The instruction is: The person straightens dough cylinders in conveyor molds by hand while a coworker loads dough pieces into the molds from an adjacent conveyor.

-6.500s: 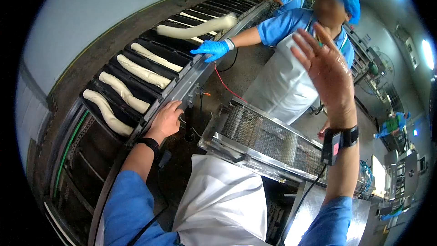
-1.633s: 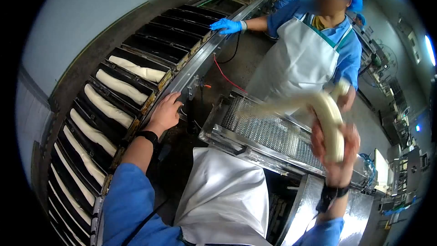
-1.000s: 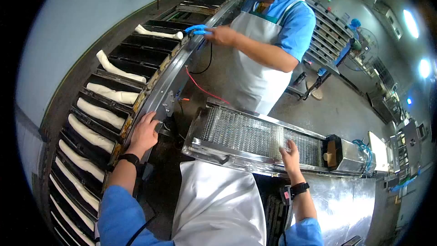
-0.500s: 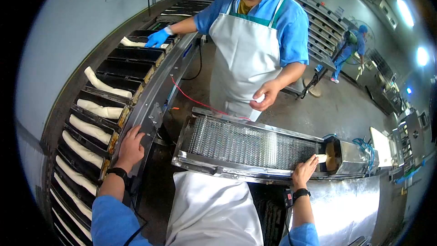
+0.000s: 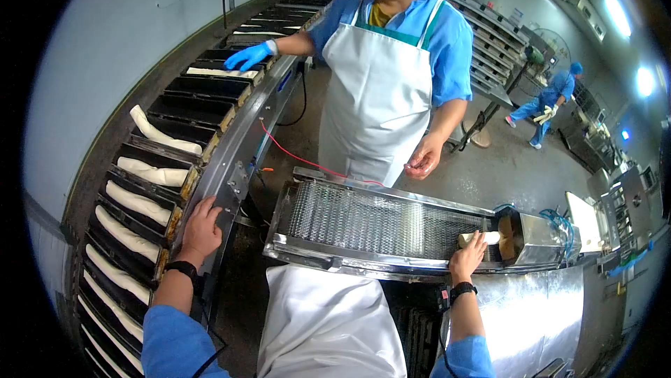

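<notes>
My left hand (image 5: 202,230) rests on the metal side rail (image 5: 227,147) of the pan line, fingers stretched out and holding nothing. Beside it, long pale dough strips (image 5: 128,234) lie in black baking pans (image 5: 192,107). My right hand (image 5: 467,258) is at the near edge of the mesh conveyor belt (image 5: 356,220), its fingers extended. Its fingertips overlap a short white dough roll (image 5: 489,237) that sticks out of the metal outlet (image 5: 535,241); whether they press on it I cannot tell.
Opposite me stands a co-worker in a white apron (image 5: 374,91), whose blue-gloved hand (image 5: 248,57) is over a pan with a dough strip. Another person (image 5: 549,102) in blue walks at the back right, near a tray rack (image 5: 489,46). A metal sheet (image 5: 524,315) lies beside my right arm.
The dough roll reaches farther left out of the outlet. In the co-worker's pan, the strip now lies straighter, and their bare hand is lower. The person behind has moved.
</notes>
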Motion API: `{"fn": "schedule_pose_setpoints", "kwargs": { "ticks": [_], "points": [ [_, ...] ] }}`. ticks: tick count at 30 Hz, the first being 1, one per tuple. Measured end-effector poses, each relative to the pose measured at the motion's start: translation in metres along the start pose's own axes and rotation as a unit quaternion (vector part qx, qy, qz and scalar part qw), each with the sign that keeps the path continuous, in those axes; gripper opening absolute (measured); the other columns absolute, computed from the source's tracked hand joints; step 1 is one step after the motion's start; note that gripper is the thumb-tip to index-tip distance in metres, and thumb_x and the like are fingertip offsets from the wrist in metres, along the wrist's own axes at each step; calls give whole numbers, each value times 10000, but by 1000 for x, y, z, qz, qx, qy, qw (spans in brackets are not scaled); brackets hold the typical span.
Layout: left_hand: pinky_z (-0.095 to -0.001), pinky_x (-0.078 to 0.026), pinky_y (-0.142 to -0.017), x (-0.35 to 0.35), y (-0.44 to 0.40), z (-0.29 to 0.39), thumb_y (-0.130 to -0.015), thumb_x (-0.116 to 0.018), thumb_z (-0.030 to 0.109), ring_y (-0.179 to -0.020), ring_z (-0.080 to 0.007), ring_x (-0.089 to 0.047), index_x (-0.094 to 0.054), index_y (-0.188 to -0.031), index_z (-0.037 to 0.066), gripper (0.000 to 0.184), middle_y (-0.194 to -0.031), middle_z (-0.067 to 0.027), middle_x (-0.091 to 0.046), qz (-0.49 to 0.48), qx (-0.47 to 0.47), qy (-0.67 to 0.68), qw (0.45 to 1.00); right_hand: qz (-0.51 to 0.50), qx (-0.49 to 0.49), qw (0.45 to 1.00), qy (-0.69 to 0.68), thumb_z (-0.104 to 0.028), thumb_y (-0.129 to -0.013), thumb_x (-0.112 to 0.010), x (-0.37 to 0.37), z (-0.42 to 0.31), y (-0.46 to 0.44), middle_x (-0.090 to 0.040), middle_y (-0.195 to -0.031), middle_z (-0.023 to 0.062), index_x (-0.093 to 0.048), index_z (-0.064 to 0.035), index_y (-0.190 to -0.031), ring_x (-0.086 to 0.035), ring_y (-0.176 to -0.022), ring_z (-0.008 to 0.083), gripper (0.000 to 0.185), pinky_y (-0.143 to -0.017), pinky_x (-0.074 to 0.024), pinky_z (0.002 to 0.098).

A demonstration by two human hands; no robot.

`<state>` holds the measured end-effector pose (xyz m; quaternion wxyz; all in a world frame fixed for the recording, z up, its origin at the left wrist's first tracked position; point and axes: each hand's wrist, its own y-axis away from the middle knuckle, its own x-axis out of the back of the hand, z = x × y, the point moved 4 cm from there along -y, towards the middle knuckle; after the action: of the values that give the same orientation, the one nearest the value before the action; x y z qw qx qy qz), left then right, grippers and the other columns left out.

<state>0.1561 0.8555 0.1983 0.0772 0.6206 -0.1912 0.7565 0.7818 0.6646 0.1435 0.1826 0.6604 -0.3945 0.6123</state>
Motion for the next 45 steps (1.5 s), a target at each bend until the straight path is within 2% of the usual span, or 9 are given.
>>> {"fn": "schedule_pose_setpoints", "kwargs": {
  "ticks": [9,17,31,35,38,40,41,43,45],
  "points": [
    [-406,-378,-1048,-4,0,-2,-723,-534,7,-1292,-331,-388,-594,-1110,-17,393,-1387,-157,-417,0,11,13,1000,-52,2,998,29,-97,-870,-518,-1,-23,-1,-272,-1518,112,-392,-101,-1385,-186,-1407,414,531,-1124,-195,544],
    [-398,-360,-1066,-2,-2,-2,-729,-553,1,-1312,-328,-366,-573,-1144,-12,416,-1401,-153,-406,-28,20,18,999,-36,153,983,94,-198,-889,-524,-12,-64,12,-510,-1274,111,-534,-75,-1192,-360,-1324,328,327,-1097,-230,582],
    [-403,-363,-1060,-8,3,-7,-717,-566,6,-1304,-314,-381,-578,-1138,-8,421,-1389,-155,-424,-3,26,35,999,-75,342,928,125,-76,-701,-639,45,-127,45,-561,-1007,105,-560,-88,-1023,-524,-1063,291,331,-900,-435,439],
    [-408,-363,-1059,10,2,5,-708,-569,18,-1289,-328,-396,-591,-1119,0,411,-1355,-162,-450,6,12,65,998,-114,260,959,27,-79,-566,-786,17,-111,25,-545,-1082,147,-575,-56,-1066,-557,-988,360,544,-825,-504,443],
    [-407,-364,-1061,-1,2,-4,-709,-565,16,-1289,-325,-396,-598,-1105,7,398,-1353,-163,-451,22,16,73,997,-128,234,940,-214,-16,-616,-773,45,-143,-18,-575,-1063,125,-565,-14,-1115,-591,-935,288,541,-773,-513,386],
    [-405,-369,-1062,-1,1,-4,-711,-564,15,-1289,-321,-398,-603,-1095,16,386,-1357,-161,-448,11,8,64,998,-79,200,901,-376,31,-679,-727,87,-183,-62,-603,-940,57,-563,11,-1125,-594,-881,186,476,-693,-512,321],
    [-405,-369,-1062,-2,1,-5,-711,-564,15,-1289,-321,-398,-603,-1095,16,386,-1357,-161,-448,11,10,63,998,-171,143,871,-438,20,-723,-686,131,-214,-69,-619,-873,40,-583,-4,-1078,-605,-778,162,371,-610,-502,285],
    [-403,-372,-1062,-5,1,-7,-712,-566,13,-1295,-317,-392,-607,-1091,27,382,-1360,-157,-446,15,9,74,997,-117,164,818,-539,-48,-808,-649,208,-271,-72,-660,-889,82,-613,4,-1011,-644,-733,169,212,-633,-528,273],
    [-401,-372,-1063,-4,2,-7,-713,-565,13,-1298,-315,-389,-605,-1097,28,387,-1360,-151,-448,22,4,73,997,-192,193,697,-664,-153,-872,-623,260,-324,-59,-633,-961,96,-608,14,-1045,-641,-888,188,241,-733,-540,292]
  ]
}}
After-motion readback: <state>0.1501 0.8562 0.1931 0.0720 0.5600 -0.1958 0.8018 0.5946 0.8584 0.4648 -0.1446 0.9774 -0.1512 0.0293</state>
